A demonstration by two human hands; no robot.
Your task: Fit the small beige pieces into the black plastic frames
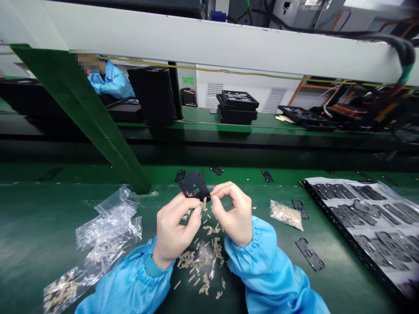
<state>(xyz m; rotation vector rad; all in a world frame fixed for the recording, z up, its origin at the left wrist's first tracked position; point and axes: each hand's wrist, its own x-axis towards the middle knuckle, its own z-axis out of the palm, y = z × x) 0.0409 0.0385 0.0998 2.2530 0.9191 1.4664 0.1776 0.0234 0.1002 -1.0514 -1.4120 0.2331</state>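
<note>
Near the middle of the bench, my left hand [178, 224] is closed on a thin black plate [194, 184] with a small rectangular cutout. A small tan strip [204, 203] shows at its fingertips, by the plate's lower edge. My right hand [233, 211] is closed in a pinch at the plate's right corner; whatever lies between its thumb and forefinger is too small to make out. Below both hands, many small tan pieces [187, 260] are scattered on the green bench around a crumpled clear plastic bag [205, 256].
Clear plastic bags [108, 226], some holding tan pieces, lie at left. To the right are a bag of tan pieces [286, 214], a loose black plate [310, 254] and a tray [355, 250] of black plates. A green post [94, 126] rises at left; a co-worker [114, 80] sits beyond.
</note>
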